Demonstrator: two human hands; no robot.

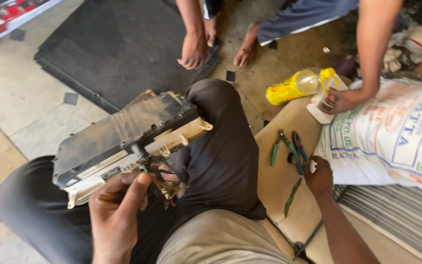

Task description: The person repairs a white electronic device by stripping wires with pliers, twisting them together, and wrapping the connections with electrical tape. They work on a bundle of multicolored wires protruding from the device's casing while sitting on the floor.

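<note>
Head view: the left hand (116, 215) is gripping one dusty electronic unit (123, 139) by its wires (164, 183). The right hand (318, 178) is reaching, fingers curled, toward two pliers (289, 149); one yellow bottle (294, 87) is lying nearby.

My left hand (116, 215) covers the near corner of the dusty black and cream plastic housing (128, 142) on my lap, and its tangled wires (164, 183) blur together. My right hand (320, 177) hides part of the blue-handled pliers (296, 151). The printed white woven sack (391, 137) runs off the right edge.
</note>
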